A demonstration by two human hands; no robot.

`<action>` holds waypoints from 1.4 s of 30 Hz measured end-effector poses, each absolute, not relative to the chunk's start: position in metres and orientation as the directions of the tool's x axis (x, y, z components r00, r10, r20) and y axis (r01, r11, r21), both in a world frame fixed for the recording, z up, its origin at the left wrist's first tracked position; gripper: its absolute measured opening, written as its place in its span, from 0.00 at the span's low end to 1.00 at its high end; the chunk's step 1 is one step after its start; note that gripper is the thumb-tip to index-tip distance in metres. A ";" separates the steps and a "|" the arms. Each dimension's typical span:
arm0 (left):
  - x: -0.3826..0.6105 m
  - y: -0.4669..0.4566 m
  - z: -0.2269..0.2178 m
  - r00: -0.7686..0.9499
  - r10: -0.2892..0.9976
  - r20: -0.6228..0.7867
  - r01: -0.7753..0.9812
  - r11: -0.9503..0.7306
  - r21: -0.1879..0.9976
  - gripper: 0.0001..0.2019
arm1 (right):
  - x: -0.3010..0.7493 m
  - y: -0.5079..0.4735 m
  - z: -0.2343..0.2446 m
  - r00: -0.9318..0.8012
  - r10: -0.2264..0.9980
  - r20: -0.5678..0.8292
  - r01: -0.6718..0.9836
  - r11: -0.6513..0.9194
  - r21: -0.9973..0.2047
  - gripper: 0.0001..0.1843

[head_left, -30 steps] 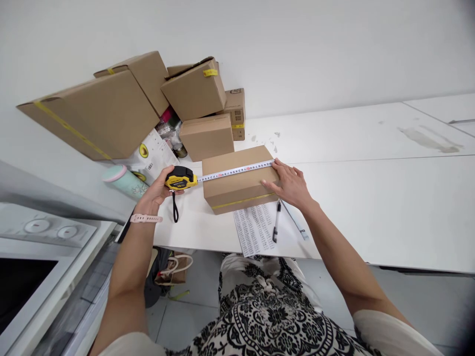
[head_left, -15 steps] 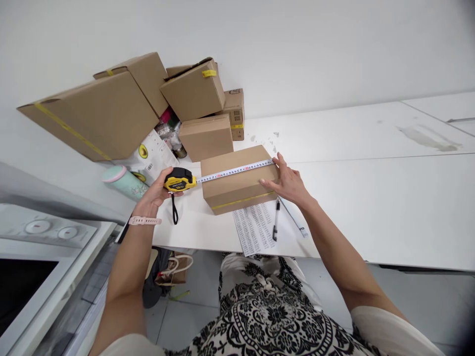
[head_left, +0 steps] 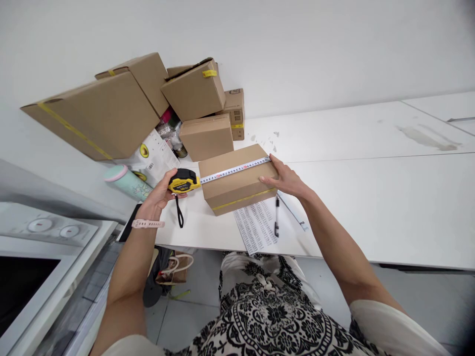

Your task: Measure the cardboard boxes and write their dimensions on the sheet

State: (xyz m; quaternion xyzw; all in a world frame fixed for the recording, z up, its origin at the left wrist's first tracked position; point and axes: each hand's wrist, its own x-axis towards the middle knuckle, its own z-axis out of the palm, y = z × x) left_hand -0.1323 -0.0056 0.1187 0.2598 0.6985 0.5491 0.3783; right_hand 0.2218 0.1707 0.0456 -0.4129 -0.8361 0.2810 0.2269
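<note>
Box: plain brown cardboard with a smooth, flat top; it is being spanned lengthwise by a measuring strip and supported on the white table.
Yellow band: being shown along the lower part of the box's near side, running from end to end.
Tape measure: a rounded black case with yellow panels and a yellow nose; it is being held just beside the box's left end, its small lettering too fine to be read.
Strip: white with black figures and a few red ones; it is being drawn out straight over the top, its end lying by the right edge.
Loop: a black cord being hung from the case.
Left hand: being closed around the case, thumb above and fingers beneath; a pink wristband is being worn.
Right hand: being spread wide at the box's right end, thumb on the top and index finger at the strip's end; whether the strip is being pinched cannot be told.
Printed sheet: its far edge is being hidden by the box; a pen is being seen along its right side.
Brown boxes: being stacked behind, near a mint bottle.
</note>
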 end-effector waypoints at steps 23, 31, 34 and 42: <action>-0.093 -0.057 0.127 -0.495 0.857 -0.140 -0.096 0.106 0.990 0.23 | 0.222 0.173 0.076 -0.464 0.812 0.354 0.337 0.531 -0.777 0.48; 0.020 -0.105 0.093 0.249 0.927 -0.281 -0.413 0.364 0.835 0.37 | 0.165 0.205 0.096 -0.542 0.743 0.393 0.214 0.574 -0.790 0.36; 0.062 -0.093 0.080 0.175 0.958 -0.226 -0.498 0.284 0.819 0.33 | 0.140 0.215 0.090 -0.615 0.714 0.334 0.184 0.542 -0.820 0.29; 0.117 -0.041 0.070 -0.086 0.968 -0.236 -0.522 0.158 0.838 0.27 | 0.111 0.245 0.085 -0.651 0.736 0.188 0.474 0.587 -0.656 0.29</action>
